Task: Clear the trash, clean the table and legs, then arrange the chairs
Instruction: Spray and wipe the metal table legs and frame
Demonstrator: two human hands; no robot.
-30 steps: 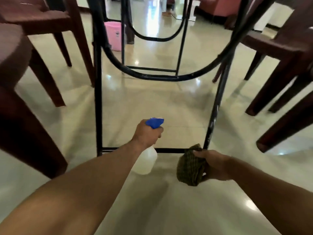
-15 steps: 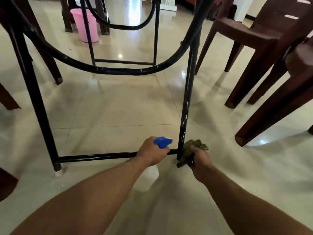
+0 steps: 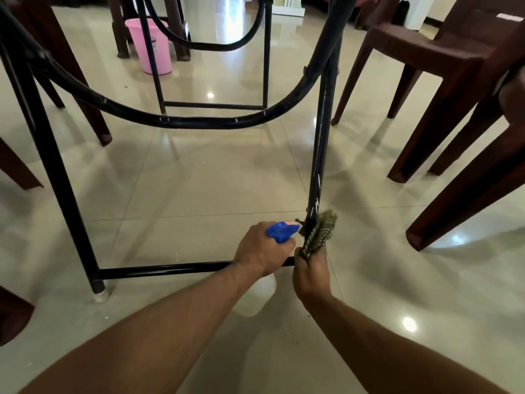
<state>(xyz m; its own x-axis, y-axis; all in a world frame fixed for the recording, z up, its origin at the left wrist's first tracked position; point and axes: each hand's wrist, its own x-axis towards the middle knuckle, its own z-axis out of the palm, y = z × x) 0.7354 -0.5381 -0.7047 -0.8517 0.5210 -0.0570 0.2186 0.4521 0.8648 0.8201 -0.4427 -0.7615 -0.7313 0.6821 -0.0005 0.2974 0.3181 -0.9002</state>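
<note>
Holding a spray bottle [image 3: 282, 235] down by the floor [image 3: 199, 180] in the curled left grip [image 3: 260, 250], clutching a green cloth [image 3: 320, 233] in the curled right grip [image 3: 311, 270], wrapping it around the near right table leg [image 3: 319, 155]

No legible text anywhere. There is a small red-and-white sticker on the blue trigger head of the spray bottle [image 3: 282, 236], a pale label on the pink bucket [image 3: 150, 52] and a white sticker on the brown chair [image 3: 488, 27] at upper right. All three are too small or blurred to read, so no brand, number or sign can be logged.
</note>
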